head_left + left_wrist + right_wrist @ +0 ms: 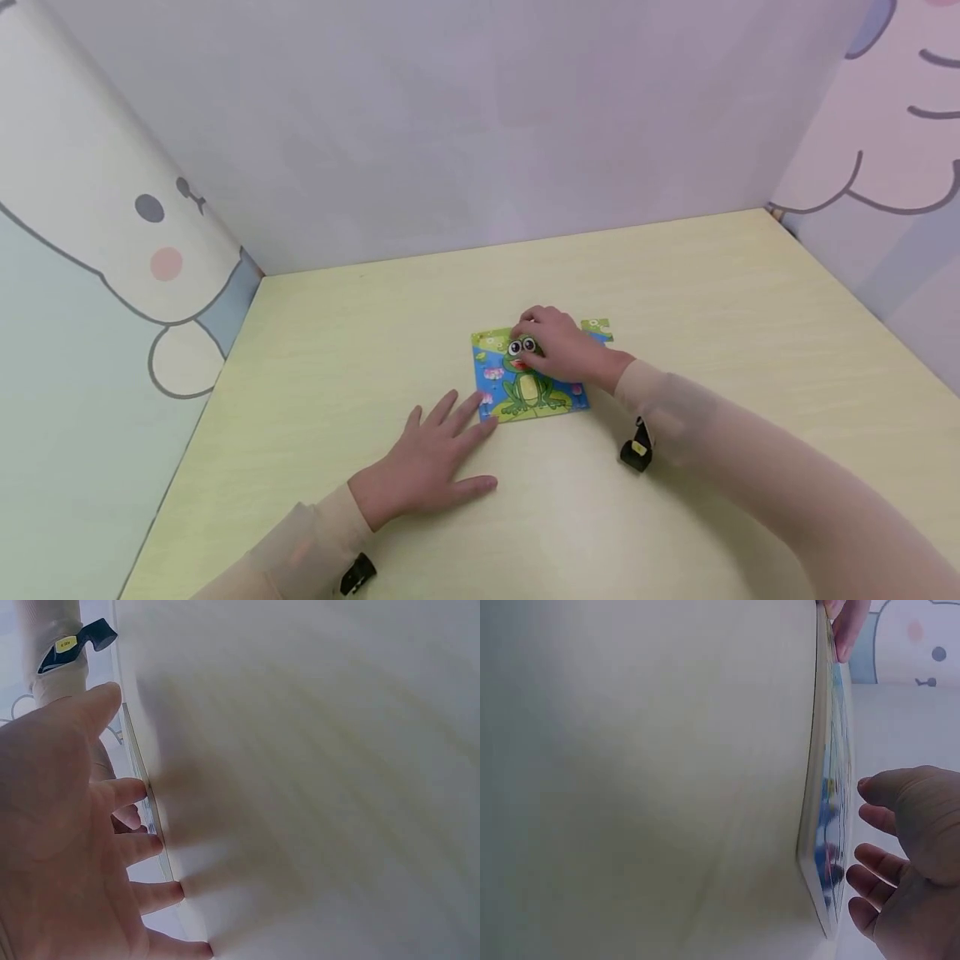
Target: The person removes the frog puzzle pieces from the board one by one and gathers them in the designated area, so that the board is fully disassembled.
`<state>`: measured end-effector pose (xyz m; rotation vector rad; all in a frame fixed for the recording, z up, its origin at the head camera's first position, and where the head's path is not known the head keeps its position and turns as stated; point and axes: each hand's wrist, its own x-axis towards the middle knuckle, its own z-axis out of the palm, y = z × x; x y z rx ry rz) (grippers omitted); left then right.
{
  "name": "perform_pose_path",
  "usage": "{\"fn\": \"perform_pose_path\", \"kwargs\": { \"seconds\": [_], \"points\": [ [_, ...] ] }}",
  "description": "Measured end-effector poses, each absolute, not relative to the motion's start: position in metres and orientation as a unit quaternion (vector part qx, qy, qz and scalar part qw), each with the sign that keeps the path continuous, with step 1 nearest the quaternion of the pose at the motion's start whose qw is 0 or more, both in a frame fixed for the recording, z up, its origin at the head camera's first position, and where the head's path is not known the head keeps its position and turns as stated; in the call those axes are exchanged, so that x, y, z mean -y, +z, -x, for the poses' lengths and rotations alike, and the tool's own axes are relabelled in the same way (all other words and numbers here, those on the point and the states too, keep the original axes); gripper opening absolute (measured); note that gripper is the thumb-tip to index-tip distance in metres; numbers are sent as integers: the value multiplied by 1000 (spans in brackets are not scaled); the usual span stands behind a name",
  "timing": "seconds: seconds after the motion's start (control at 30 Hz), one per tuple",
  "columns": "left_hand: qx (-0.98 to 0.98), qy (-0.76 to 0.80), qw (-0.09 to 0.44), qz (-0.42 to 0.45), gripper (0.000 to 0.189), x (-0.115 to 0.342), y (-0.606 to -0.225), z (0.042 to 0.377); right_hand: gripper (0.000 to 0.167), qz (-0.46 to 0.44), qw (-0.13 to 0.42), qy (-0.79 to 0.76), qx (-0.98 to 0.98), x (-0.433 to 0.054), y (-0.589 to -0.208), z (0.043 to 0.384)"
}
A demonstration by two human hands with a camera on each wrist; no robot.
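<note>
A square frog puzzle (529, 390) lies on the table, a green frog on blue with pink flowers. My right hand (564, 346) is over its upper right part, fingers bent and thumb by the frog's mouth, covering that area. In the right wrist view, the fingers of the right hand (907, 862) are loosely bent close over the board, with no piece showing between them. My left hand (427, 462) rests spread on the table, its fingertips at the puzzle's lower left corner. A loose green and blue puzzle piece (597, 328) lies beyond the board's upper right edge, partly hidden.
The pale wooden table (360, 333) meets a plain wall (465, 125) at the back. Panels with cartoon animals (120, 233) stand at left and right. Black wrist straps (637, 455) hang below both sleeves.
</note>
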<state>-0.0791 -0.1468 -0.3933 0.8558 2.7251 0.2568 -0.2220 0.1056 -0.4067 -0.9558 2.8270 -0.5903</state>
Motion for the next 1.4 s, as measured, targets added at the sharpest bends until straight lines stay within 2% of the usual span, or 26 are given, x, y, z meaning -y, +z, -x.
{"fn": "perform_pose_path", "kwargs": {
  "seconds": [0.4,0.93,1.27,1.4],
  "points": [
    [-941,92,138,-294,73,146,-392,78,35,332,78,-175,-924,-95,-401,224],
    [-942,94,137,-293,73,145,-392,78,36,304,153,-160,-926,-86,-388,233],
    [-942,94,138,-291,73,145,-392,78,35,313,113,-174,-927,-87,-393,229],
    [-942,95,136,-292,73,145,-392,78,42,314,102,-161,-930,-88,-391,226]
  ]
}}
